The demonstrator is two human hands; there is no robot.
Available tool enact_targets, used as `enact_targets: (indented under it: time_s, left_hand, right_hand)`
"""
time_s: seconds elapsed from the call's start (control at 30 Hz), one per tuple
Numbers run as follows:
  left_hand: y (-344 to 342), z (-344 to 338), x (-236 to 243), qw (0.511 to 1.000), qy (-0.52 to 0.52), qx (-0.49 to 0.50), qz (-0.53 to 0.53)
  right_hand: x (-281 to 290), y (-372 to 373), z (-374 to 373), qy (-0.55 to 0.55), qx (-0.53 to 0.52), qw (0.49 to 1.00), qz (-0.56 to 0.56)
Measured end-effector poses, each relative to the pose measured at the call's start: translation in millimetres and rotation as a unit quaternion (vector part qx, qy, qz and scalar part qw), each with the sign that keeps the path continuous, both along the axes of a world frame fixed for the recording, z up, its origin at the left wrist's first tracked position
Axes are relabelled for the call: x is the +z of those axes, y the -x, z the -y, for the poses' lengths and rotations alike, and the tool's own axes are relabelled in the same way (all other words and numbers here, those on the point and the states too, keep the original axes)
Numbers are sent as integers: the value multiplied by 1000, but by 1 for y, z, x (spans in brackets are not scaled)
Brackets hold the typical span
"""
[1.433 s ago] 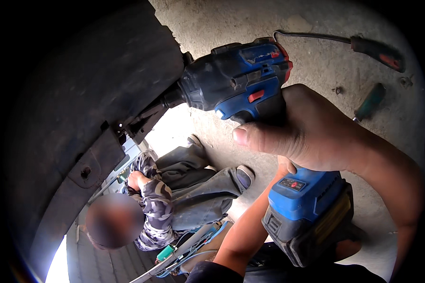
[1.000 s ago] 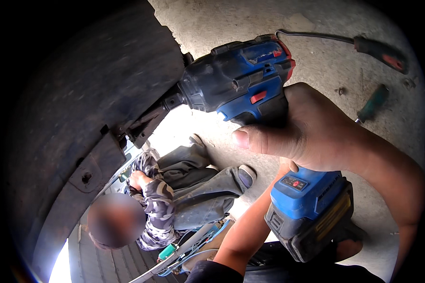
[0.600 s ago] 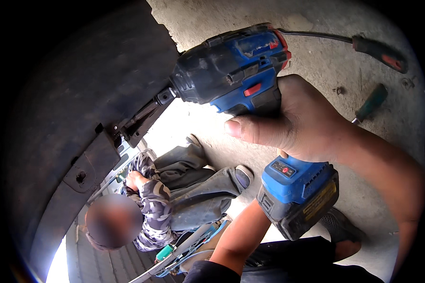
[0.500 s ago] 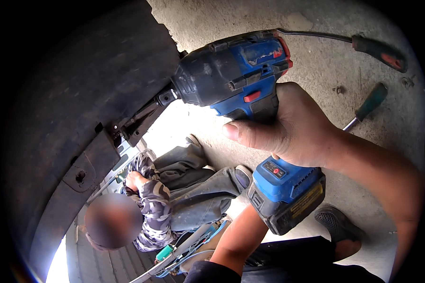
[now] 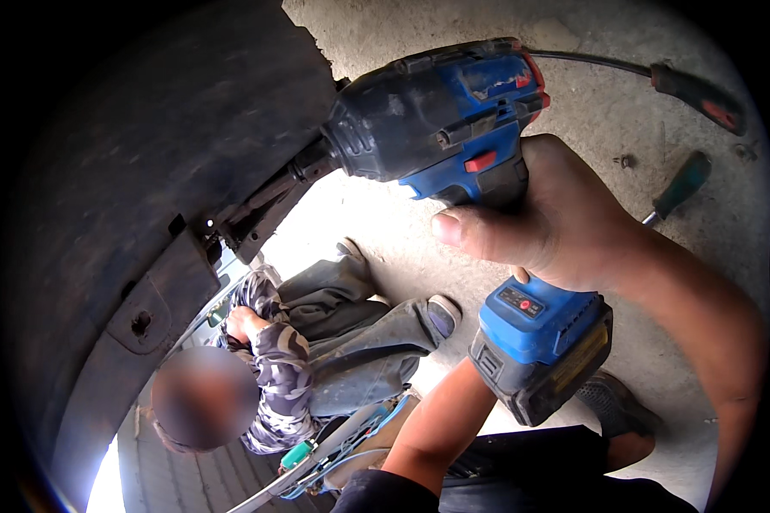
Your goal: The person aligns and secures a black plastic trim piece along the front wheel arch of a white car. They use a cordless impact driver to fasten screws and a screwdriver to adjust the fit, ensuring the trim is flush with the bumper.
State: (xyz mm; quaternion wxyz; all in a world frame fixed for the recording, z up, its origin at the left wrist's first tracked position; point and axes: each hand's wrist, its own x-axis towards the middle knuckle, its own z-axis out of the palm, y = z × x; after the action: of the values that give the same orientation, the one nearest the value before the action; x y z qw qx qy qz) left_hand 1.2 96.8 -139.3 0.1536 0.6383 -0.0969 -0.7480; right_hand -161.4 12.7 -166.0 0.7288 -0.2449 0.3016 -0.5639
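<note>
My right hand point(image 5: 565, 222) grips the handle of a blue and black cordless impact driver point(image 5: 436, 120). Its blue battery pack point(image 5: 543, 346) hangs below my fist. The driver's nose and dark bit point(image 5: 261, 201) press against a bracket on the black wheel-arch liner point(image 5: 158, 291) beside a big dark tyre point(image 5: 145, 111). My left forearm point(image 5: 441, 419) rises from the lower edge, and its hand is hidden behind the battery pack.
A co-worker in a camouflage top point(image 5: 269, 368) and grey trousers sits on the concrete below the arch. A red-and-black-handled screwdriver point(image 5: 697, 90) and a green-handled one point(image 5: 680, 184) lie on the ground at upper right. Tools with green parts point(image 5: 316, 453) lie near my knee.
The driver has tilted: its body rose a little and the battery swung left, toward me. The bit stays at the wheel arch. The co-worker has hardly moved.
</note>
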Motion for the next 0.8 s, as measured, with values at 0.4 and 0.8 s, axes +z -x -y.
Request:
enact_targets:
  time_s: [0.4,0.8]
  left_hand:
    - [-3,4,-2,1000,1,-11,10]
    - [-9,-2,-2,1000,6,-21,11]
  right_hand:
    - [1,5,5,-5,23,1000,18]
    - [3,-2,2,-8,-13,1000,12]
